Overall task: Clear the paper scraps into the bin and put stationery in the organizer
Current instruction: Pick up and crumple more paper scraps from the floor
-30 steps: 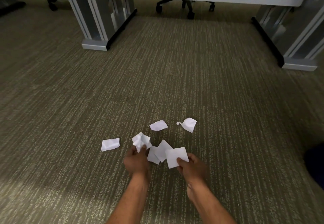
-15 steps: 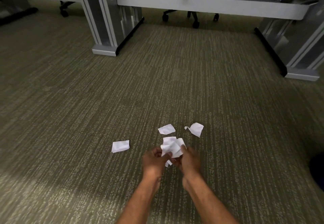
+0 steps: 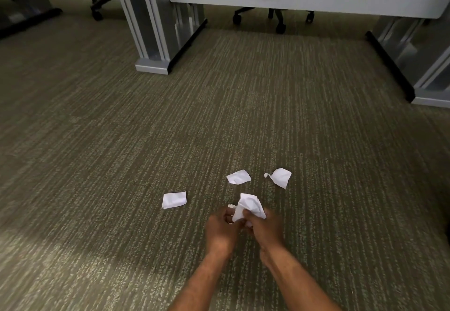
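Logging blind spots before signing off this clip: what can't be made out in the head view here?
All in the head view:
1. Hidden: how many pieces make up the bunched scraps; the left hand and right hand grip round them.
2. Too small: faint marks on the flat scrap left of the hands.
3. Hidden: the office chair above its wheeled base; the desk panel covers it.
4. Out of frame: the bin and the organizer.

Single head-worn wide-angle view, looking forward and down onto carpet [image 3: 121, 140], forearms [image 3: 299, 281] entering from bottom edge, left hand [image 3: 220, 230] and right hand [image 3: 266, 229] nearest, low centre, gripping crumpled paper [image 3: 250, 205], desk legs [image 3: 152, 43] and chair castors [image 3: 280, 28] farthest, along top edge
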`<state>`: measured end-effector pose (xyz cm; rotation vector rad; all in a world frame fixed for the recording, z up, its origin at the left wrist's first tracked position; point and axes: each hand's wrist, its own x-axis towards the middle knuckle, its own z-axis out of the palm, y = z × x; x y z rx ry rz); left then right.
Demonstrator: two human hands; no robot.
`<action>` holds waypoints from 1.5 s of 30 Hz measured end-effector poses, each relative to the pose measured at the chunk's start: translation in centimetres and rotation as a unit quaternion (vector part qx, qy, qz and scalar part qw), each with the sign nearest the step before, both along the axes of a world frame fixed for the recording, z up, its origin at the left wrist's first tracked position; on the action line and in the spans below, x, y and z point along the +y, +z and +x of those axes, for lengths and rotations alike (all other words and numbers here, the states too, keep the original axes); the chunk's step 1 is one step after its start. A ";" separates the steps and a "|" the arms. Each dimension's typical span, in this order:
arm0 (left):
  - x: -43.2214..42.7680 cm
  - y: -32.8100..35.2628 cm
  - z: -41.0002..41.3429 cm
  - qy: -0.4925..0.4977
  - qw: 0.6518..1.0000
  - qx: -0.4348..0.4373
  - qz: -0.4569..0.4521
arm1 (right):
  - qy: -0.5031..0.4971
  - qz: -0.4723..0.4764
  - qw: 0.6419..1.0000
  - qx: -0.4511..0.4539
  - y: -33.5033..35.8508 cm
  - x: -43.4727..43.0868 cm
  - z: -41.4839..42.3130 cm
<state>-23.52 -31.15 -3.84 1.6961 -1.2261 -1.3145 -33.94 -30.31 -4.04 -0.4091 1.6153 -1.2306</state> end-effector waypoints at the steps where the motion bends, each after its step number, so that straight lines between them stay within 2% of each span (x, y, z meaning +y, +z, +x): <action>1: -0.2 -0.3 0.3 -0.011 1.000 -0.010 0.009 | -0.002 0.007 1.000 0.001 -0.5 -0.2 -0.2; 4: -1.3 -1.1 2.0 -0.039 0.996 -0.072 0.024 | -0.002 0.049 0.999 0.021 -2.0 -0.6 -1.5; 6: -2.2 -1.5 3.8 -0.032 0.988 -0.154 -0.004 | 0.001 0.080 0.996 0.040 -3.2 -0.9 -2.8; 9: -3.2 -2.4 7.5 -0.006 0.942 -0.324 -0.085 | 0.013 0.109 0.987 0.117 -4.4 -1.6 -3.7; 11: -3.5 -3.0 9.5 -0.042 0.912 -0.405 -0.052 | 0.053 0.116 0.967 0.219 -4.7 -2.4 -3.3; 13: -4.0 -3.4 10.7 -0.091 0.897 -0.432 -0.021 | 0.104 0.088 0.955 0.263 -5.2 -3.2 -2.6; 16: -4.9 -3.9 11.1 -0.146 0.877 -0.458 -0.017 | 0.145 0.080 0.950 0.265 -5.6 -4.2 -2.3; 20: -6.2 -3.9 11.5 -0.176 0.863 -0.473 -0.005 | 0.163 0.105 0.956 0.221 -5.6 -5.0 -2.6; 28: -7.7 -4.4 13.1 -0.122 0.866 -0.485 -0.007 | 0.174 0.124 0.936 0.281 -6.6 -4.9 -2.5; 34: -9.4 -4.0 13.2 -0.105 0.894 -0.435 0.028 | 0.188 0.172 0.920 0.297 -6.1 -5.1 -1.9; 38: -9.1 -3.7 13.3 -0.080 0.918 -0.385 0.047 | 0.234 0.196 0.872 0.382 -5.4 -5.1 -1.4; 41: -9.0 -3.7 13.2 -0.051 0.928 -0.368 0.035 | 0.229 0.180 0.880 0.376 -5.3 -5.1 -1.6; 45: -8.1 -3.8 12.4 0.008 0.951 -0.299 0.078 | 0.241 0.184 0.877 0.373 -4.9 -5.0 -1.6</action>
